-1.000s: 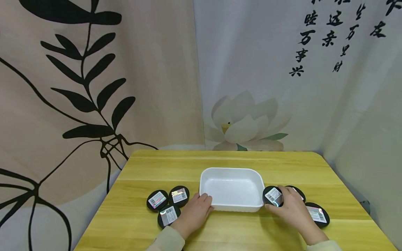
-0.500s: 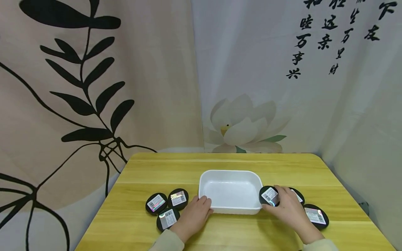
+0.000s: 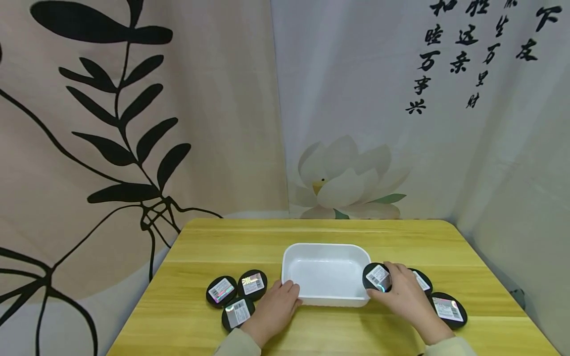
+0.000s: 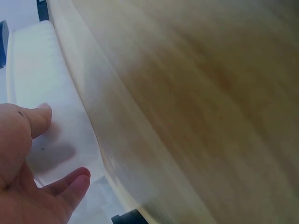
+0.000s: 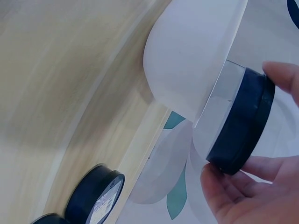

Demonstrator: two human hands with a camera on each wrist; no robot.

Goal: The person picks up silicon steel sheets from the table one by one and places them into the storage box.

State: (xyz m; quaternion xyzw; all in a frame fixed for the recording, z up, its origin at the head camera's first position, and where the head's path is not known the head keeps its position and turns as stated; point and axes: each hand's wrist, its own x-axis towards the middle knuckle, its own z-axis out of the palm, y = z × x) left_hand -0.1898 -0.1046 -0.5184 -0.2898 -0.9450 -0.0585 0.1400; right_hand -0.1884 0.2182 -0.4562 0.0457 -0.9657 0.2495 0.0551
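Observation:
A white rectangular tray (image 3: 325, 300) sits on the table, and my left hand (image 3: 277, 306) holds its near left corner. The left wrist view shows the thumb (image 4: 41, 119) against the tray's wall and fingertips (image 4: 79, 182) around the corner. My right hand (image 3: 403, 295) grips a flat round black container (image 3: 376, 277) by its edge, thumb on the near side and fingers on the far side. That container, with a barcode label facing up, overlaps the tray's right rim. In the right wrist view the black container (image 5: 245, 121) is held raised beside the tray's wall (image 5: 187, 56).
Several matching black containers (image 3: 221, 291) lie grouped left of the tray. Two more, a labelled container (image 3: 449, 310) and a partly hidden one (image 3: 420, 282), lie to the right. A printed curtain (image 3: 231, 109) hangs behind the wooden table (image 3: 329, 336).
My right hand has moved a little left with the black container, bringing it over the tray's right rim. My left hand stays at the tray's corner. The head view has tilted slightly.

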